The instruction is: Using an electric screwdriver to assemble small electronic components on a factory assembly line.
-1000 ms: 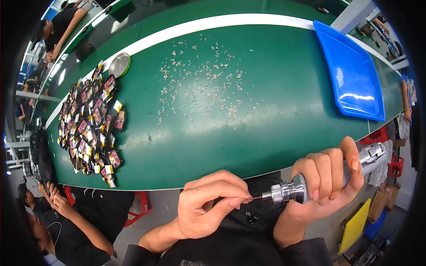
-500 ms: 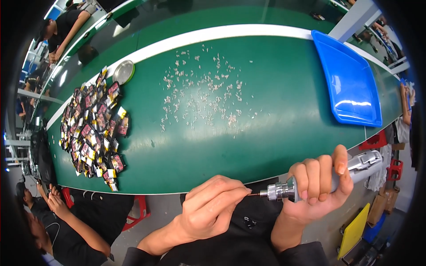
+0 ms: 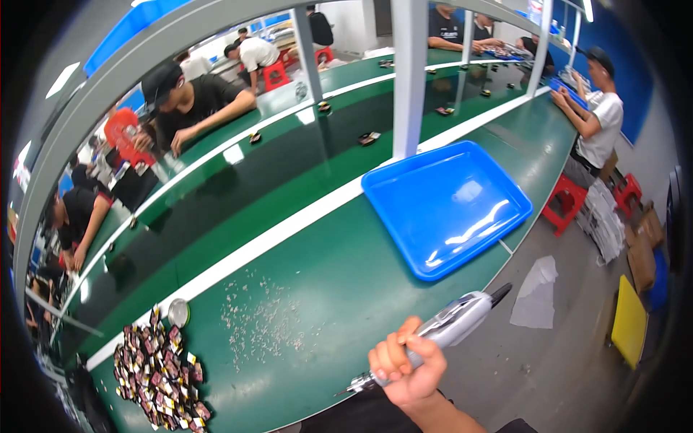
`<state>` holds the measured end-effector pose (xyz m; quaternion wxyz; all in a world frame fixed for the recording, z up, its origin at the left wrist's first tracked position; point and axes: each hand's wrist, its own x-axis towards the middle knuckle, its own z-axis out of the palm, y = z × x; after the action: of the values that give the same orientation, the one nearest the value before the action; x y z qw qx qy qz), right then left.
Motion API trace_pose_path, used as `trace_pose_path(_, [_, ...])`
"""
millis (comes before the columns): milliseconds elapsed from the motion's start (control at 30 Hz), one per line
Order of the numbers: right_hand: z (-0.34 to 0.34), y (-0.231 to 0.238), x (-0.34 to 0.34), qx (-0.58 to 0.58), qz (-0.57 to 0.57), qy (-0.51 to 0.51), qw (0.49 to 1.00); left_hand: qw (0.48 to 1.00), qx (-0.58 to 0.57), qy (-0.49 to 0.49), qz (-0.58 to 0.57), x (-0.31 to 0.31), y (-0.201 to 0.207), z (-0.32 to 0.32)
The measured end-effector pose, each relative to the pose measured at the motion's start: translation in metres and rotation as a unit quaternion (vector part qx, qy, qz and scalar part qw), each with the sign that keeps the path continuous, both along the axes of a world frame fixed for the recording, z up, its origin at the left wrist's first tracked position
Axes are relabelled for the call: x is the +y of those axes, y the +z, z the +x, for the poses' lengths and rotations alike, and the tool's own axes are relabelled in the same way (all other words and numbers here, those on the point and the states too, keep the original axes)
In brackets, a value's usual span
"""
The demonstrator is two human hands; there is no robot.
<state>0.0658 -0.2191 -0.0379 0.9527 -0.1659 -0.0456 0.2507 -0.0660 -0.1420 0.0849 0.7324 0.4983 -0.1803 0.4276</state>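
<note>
My right hand point(image 3: 410, 366) is wrapped round a grey and silver electric screwdriver point(image 3: 460, 319), held over the table's near edge. Its metal chuck and thin bit point down to the left, and a black cable end sticks out at the upper right. My left hand is out of view. On the green table point(image 3: 332, 346), to the left of the tool, lie many tiny silvery pieces point(image 3: 263, 321) that look like screws. Farther left is a heap of small black parts with pink, yellow and white patches point(image 3: 159, 379). A round shallow metal dish point(image 3: 179, 312) stands just behind that heap.
An empty-looking blue tray point(image 3: 426, 209) rests on the table at the right. Beyond the white rail point(image 3: 289, 227) runs a dark green conveyor point(image 3: 317, 162) carrying a few parts. A grey post point(image 3: 408, 86) rises behind the tray. Several people sit along the line; red stools point(image 3: 561, 202) stand at right.
My view has swung up and to the right, bringing the conveyor and people in. My left hand, earlier at the screwdriver's bit, has left the view. The screwdriver stays in my right hand.
</note>
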Motion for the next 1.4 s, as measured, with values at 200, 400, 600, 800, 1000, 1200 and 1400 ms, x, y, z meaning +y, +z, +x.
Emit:
trace_pose_path(200, [-0.005,-0.005,-0.016,0.008,-0.006,0.014,1.000,0.976,0.009,-0.215,-0.024,0.002,0.031,-0.001])
trace_pose_path(400, [-0.007,-0.013,-0.015,0.023,-0.005,0.017,1.000,0.998,-0.036,-0.053,0.011,-0.008,0.036,-0.010])
trace_pose_path(600, [-0.004,-0.016,-0.018,0.054,-0.013,-0.011,0.998,0.998,-0.043,0.006,0.044,0.011,0.054,-0.024])
trace_pose_path(800, [-0.007,-0.013,0.005,0.027,-0.006,0.002,1.000,0.984,0.048,0.059,0.158,0.052,0.022,-0.039])
trace_pose_path(1000, [0.017,-0.020,0.001,0.031,-0.008,-0.035,0.999,0.925,0.328,0.103,0.159,0.094,-0.037,0.051])
trace_pose_path(1200, [0.019,-0.024,0.007,0.041,-0.013,0.017,0.999,0.866,0.378,0.168,0.280,0.163,-0.101,0.188])
trace_pose_path(1400, [0.027,-0.029,-0.008,0.025,-0.016,0.041,0.999,0.804,0.367,0.219,0.413,0.185,-0.130,0.321])
